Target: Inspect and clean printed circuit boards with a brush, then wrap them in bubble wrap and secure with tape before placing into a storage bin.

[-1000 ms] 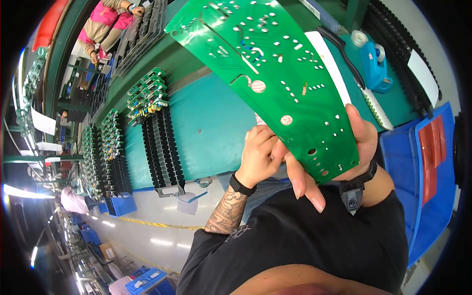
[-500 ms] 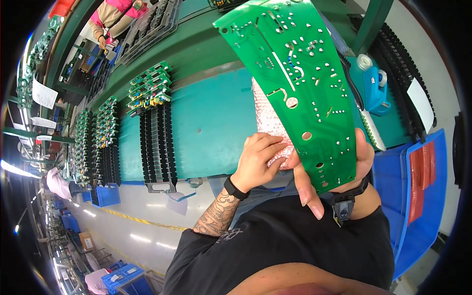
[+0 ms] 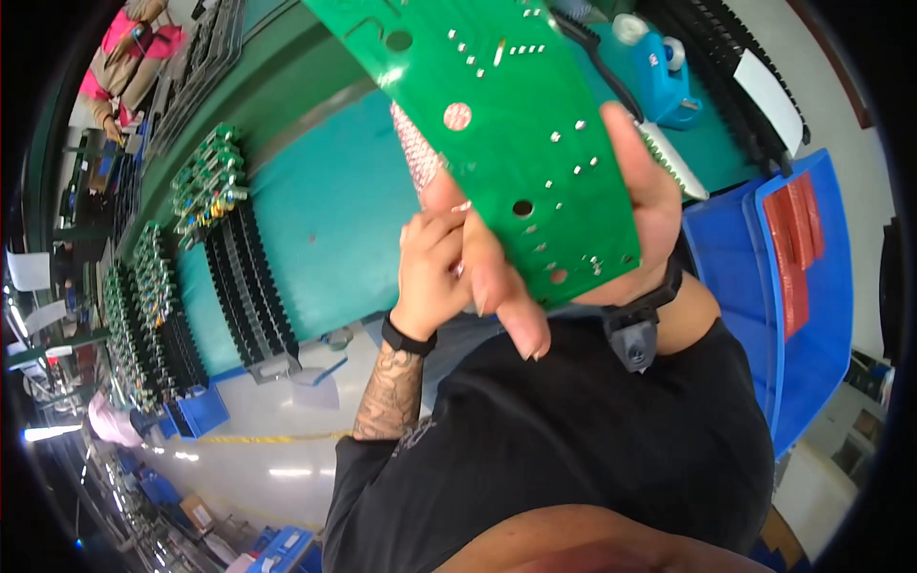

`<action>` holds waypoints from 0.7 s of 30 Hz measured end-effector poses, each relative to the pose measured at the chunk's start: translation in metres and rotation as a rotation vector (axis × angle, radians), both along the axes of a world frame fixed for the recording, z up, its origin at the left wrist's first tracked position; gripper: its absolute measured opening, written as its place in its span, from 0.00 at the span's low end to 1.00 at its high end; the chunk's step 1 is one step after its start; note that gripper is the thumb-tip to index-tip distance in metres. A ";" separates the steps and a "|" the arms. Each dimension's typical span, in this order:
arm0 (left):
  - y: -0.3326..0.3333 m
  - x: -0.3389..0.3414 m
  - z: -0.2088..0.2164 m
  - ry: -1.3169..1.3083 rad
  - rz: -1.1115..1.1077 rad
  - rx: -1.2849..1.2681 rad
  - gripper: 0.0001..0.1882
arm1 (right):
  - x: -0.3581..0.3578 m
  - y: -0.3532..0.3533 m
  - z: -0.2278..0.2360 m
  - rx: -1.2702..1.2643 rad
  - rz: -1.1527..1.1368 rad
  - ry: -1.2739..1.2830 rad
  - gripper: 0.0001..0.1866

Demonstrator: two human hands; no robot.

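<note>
A long green circuit board (image 3: 506,162), solder side toward me, is gripped at its near end by my right hand (image 3: 654,205). Some fingers of that hand lie along the right edge, while others show at the board's lower left. Close to this edge is my left hand (image 3: 428,272), with curled fingers partly hidden at the tips. They are pinched at pink bubble wrap (image 3: 415,148), most of which lies behind the board. The board's far end runs out of the top of the picture.
On the green bench (image 3: 325,210) stand black racks (image 3: 250,286) with several circuit boards (image 3: 212,181). A blue tape dispenser (image 3: 669,91) and a white-handled brush (image 3: 673,162) lie beyond my right hand. A blue bin (image 3: 735,258) holds red packs (image 3: 793,239). Another person (image 3: 129,62) is at far left.
The view has shifted, so bench and racks sit lower and further left. The board appears closer and higher, its far end now cut off. My left hand's fingers have curled in more.
</note>
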State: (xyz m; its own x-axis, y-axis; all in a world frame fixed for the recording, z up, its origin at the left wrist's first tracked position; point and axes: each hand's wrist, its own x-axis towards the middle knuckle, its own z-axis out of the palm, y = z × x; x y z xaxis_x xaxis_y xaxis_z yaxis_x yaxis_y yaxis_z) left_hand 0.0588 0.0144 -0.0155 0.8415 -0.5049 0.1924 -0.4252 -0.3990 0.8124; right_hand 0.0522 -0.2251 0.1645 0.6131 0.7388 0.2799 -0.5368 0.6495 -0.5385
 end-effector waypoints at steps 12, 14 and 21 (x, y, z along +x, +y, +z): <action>-0.006 -0.019 0.017 -0.076 0.109 -0.043 0.20 | -0.007 0.002 -0.034 0.213 0.063 -0.038 0.55; -0.011 -0.023 0.049 0.047 0.146 -0.081 0.21 | -0.003 0.002 -0.036 0.187 0.090 -0.059 0.55; -0.012 -0.020 0.061 -0.044 0.171 -0.066 0.22 | -0.010 0.019 -0.058 0.190 0.056 0.058 0.52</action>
